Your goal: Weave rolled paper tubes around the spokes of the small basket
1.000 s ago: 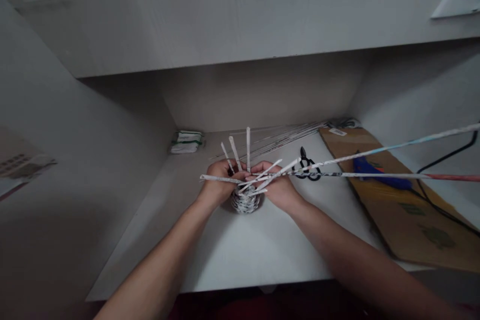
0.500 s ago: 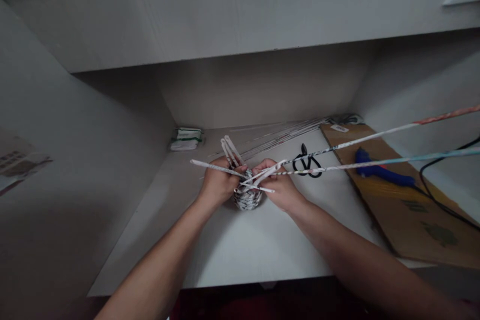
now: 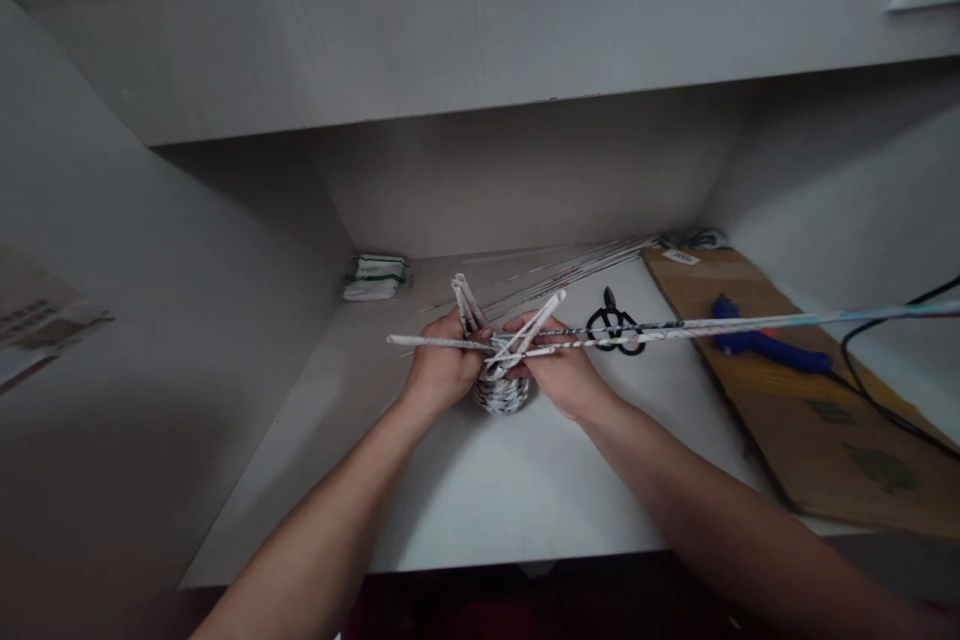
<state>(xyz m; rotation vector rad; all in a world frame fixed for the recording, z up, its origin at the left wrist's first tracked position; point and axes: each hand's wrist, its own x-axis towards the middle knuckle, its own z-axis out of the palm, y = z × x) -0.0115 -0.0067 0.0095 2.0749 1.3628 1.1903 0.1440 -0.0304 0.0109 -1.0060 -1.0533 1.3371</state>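
Observation:
A small woven basket (image 3: 501, 396) of rolled newspaper tubes stands on the white desktop, with several short paper tubes (image 3: 541, 318) sticking up and out from its rim. My left hand (image 3: 447, 362) is closed around the basket's left side, thumb at the rim. On the other side my right hand (image 3: 553, 366) pinches at the rim, its fingertips partly hidden behind the crossing tubes. Two long paper tubes (image 3: 675, 328) run from the basket past my right hand toward the right edge of view, lying nearly side by side.
Black-handled scissors (image 3: 615, 325) lie behind my right hand. A blue glue gun (image 3: 772, 345) with a black cord rests on a cardboard sheet (image 3: 847, 460) at right. Several loose paper tubes (image 3: 577, 268) lie at the back, and a white-and-green packet (image 3: 375, 278) at back left.
The upper long tube has swung down beside the lower one. A short tube at the rim's right now stands more upright. Both hands stay at the basket.

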